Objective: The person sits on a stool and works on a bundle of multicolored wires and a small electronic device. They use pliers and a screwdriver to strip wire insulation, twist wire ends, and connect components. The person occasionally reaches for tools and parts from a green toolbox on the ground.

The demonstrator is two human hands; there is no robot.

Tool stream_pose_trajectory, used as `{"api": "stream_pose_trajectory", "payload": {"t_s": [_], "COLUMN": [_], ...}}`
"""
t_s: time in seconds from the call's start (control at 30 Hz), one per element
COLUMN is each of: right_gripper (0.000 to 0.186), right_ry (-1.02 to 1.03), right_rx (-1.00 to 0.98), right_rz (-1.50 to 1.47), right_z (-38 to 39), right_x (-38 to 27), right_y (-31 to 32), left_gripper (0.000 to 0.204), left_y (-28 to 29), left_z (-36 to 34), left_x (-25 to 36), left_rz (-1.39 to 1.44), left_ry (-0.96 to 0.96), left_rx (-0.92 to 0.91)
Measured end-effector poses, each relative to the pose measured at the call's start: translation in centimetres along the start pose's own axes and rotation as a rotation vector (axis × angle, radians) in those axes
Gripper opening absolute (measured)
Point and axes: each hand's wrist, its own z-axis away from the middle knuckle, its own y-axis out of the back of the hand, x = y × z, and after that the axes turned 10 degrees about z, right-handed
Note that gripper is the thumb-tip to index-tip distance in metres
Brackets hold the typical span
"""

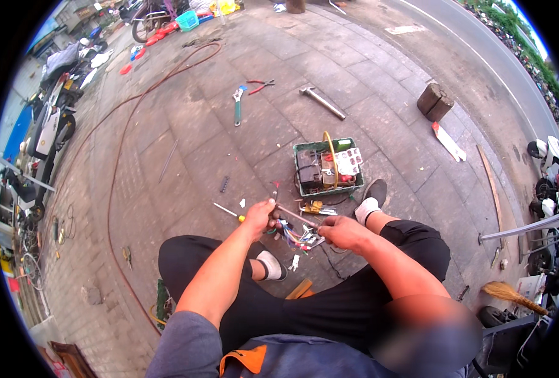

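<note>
Paving (197,135) spreads leftward; basket rim (349,188) beyond; left hand (262,217), right hand (344,232): grip holding strip (296,215).

You wear this camera on your head, the left of a side-by-side pair, and it faces down and forward over your forearms (224,277). Your left hand (260,217) and right hand (347,233) lie near mid-view. The fisheye stretches from your trousers (323,318) across the pavement (194,135) to the road (474,53) beyond its right edge and scooters (48,129) along its left edge.
</note>
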Motion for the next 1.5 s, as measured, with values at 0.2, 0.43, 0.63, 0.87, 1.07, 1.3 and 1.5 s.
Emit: {"api": "stream_pose_trajectory", "payload": {"t_s": [0.2,0.43,0.63,0.87,1.07,1.3,1.5], "right_gripper": [0.032,0.059,0.058,0.055,0.054,0.052,0.063], "right_ry": [-0.124,0.034,0.069,0.069,0.081,0.053,0.003], "right_rx": [-0.349,-0.033,0.104,0.167,0.235,0.252,0.124], "right_rz": [-0.317,0.188,0.382,0.508,0.533,0.605,0.419], "right_z": [0.9,0.7,1.4,1.8,2.3,2.0,0.2], "right_x": [-0.9,-0.1,-1.2,-1.7,-1.8,-1.8,-0.6], "right_y": [0.9,-1.1,-1.8,-1.9,-2.2,-2.6,-1.5], "left_gripper": [0.034,0.033,0.031,0.033,0.032,0.027,0.033], "left_y": [0.3,-1.8,-0.6,-1.3,-0.8,-0.8,0.9], "left_z": [0.7,1.1,0.6,0.7,0.1,0.2,-2.1], "left_x": [0.6,1.2,0.4,-0.1,-0.8,-0.7,-2.2], "left_rz": [-0.013,-0.050,-0.020,-0.005,-0.021,0.000,-0.186], "left_ry": [0.087,0.075,0.050,-0.038,-0.081,-0.103,-0.122], "left_rx": [-0.043,0.044,0.043,0.072,0.063,0.062,0.020]}}
